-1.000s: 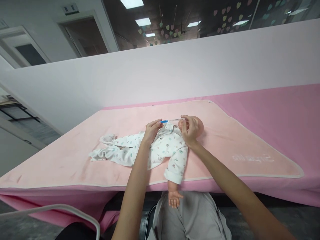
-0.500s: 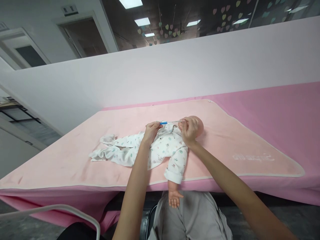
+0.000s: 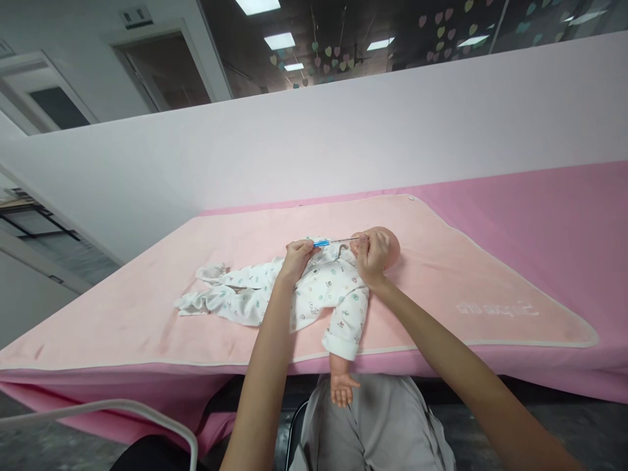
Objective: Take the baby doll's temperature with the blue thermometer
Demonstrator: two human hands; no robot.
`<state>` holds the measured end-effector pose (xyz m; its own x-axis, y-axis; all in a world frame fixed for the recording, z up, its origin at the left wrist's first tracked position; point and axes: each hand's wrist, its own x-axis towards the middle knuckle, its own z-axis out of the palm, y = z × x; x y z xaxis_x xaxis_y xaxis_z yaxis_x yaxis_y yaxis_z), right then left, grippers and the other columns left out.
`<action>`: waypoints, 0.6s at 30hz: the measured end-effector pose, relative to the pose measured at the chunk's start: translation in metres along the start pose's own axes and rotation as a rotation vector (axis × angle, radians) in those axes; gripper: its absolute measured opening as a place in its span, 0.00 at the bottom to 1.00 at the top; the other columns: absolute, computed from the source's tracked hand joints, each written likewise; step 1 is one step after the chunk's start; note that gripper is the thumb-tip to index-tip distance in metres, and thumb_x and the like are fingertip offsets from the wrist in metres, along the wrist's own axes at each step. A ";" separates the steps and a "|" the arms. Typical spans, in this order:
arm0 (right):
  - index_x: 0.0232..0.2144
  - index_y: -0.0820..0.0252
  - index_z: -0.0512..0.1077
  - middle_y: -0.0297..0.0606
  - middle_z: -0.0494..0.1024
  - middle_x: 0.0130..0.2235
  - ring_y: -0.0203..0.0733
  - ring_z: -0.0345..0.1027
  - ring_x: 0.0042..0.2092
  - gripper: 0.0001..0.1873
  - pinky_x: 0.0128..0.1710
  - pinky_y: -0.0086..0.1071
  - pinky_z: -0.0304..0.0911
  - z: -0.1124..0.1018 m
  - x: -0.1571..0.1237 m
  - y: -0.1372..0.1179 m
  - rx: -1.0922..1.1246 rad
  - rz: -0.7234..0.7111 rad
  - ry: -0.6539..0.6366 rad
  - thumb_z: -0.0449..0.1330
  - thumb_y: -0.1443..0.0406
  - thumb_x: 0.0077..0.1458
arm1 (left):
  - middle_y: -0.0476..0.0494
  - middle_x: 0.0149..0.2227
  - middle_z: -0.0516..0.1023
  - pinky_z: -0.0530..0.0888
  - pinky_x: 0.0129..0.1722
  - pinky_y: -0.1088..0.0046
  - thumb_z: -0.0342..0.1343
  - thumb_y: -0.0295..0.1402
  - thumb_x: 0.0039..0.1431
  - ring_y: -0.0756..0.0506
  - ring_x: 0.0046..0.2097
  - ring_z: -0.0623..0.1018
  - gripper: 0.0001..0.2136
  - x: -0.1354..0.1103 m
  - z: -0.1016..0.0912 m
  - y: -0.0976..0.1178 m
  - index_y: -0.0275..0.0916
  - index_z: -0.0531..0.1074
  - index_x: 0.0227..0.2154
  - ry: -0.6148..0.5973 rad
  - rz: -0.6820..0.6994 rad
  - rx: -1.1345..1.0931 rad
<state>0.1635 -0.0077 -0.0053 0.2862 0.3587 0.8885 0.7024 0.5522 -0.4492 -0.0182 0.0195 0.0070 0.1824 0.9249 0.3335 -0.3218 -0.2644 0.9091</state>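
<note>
A baby doll (image 3: pixel 333 288) in a white printed outfit lies on its back, head to the right, one arm hanging past the table edge. Above its chest, a thin glass thermometer (image 3: pixel 321 243) with a blue end is held level between both hands. My left hand (image 3: pixel 298 256) is closed around the blue end. At the clear end, my right hand (image 3: pixel 371 256) pinches with curled fingers, hiding the tip. Behind that hand is the doll's bald head (image 3: pixel 390 243), its face mostly covered.
Under the doll lies a peach mat (image 3: pixel 147 281) with white edging, over a pink cloth (image 3: pixel 554 216) on the table. A white partition (image 3: pixel 373 137) rises behind. At the lower left curves a pale metal rail (image 3: pixel 122 407).
The thermometer has turned slightly between the fingers; its clear shaft looks darker and the blue end shows a lighter stripe. Both hands and the doll stay in place.
</note>
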 end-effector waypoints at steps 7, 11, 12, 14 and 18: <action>0.23 0.56 0.58 0.33 0.65 0.22 0.39 0.60 0.30 0.17 0.39 0.35 0.55 -0.001 0.001 -0.001 0.002 -0.028 -0.001 0.40 0.61 0.62 | 0.50 0.18 0.67 0.68 0.35 0.73 0.66 0.46 0.34 0.52 0.28 0.70 0.18 -0.002 0.002 0.004 0.35 0.70 0.14 0.004 -0.025 -0.008; 0.23 0.57 0.58 0.33 0.65 0.23 0.39 0.61 0.30 0.17 0.38 0.34 0.54 -0.002 0.001 -0.001 0.001 -0.028 -0.005 0.40 0.62 0.62 | 0.51 0.18 0.67 0.68 0.34 0.74 0.66 0.44 0.33 0.52 0.27 0.70 0.17 -0.002 0.001 0.003 0.35 0.70 0.13 0.003 -0.023 -0.015; 0.23 0.57 0.58 0.34 0.65 0.23 0.39 0.61 0.30 0.17 0.38 0.34 0.54 -0.002 0.001 -0.001 0.000 -0.030 -0.004 0.40 0.62 0.62 | 0.50 0.19 0.67 0.68 0.34 0.74 0.66 0.44 0.33 0.52 0.27 0.70 0.17 -0.002 0.001 0.002 0.35 0.71 0.14 0.001 -0.020 -0.015; 0.23 0.57 0.58 0.34 0.65 0.23 0.39 0.61 0.30 0.17 0.38 0.34 0.54 -0.001 0.001 0.000 -0.003 -0.032 -0.002 0.40 0.62 0.62 | 0.50 0.19 0.68 0.68 0.34 0.74 0.67 0.43 0.33 0.52 0.28 0.70 0.16 -0.002 0.001 0.002 0.35 0.71 0.14 0.000 -0.018 -0.013; 0.23 0.57 0.58 0.34 0.65 0.23 0.39 0.60 0.30 0.18 0.38 0.35 0.55 -0.001 0.000 0.000 -0.018 -0.015 -0.010 0.38 0.61 0.62 | 0.50 0.19 0.69 0.67 0.33 0.75 0.67 0.43 0.32 0.52 0.28 0.71 0.15 -0.002 0.002 0.003 0.35 0.72 0.14 0.007 -0.024 -0.015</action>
<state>0.1639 -0.0081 -0.0047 0.2690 0.3583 0.8940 0.7184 0.5436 -0.4340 -0.0179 0.0168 0.0095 0.1835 0.9330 0.3094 -0.3314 -0.2376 0.9131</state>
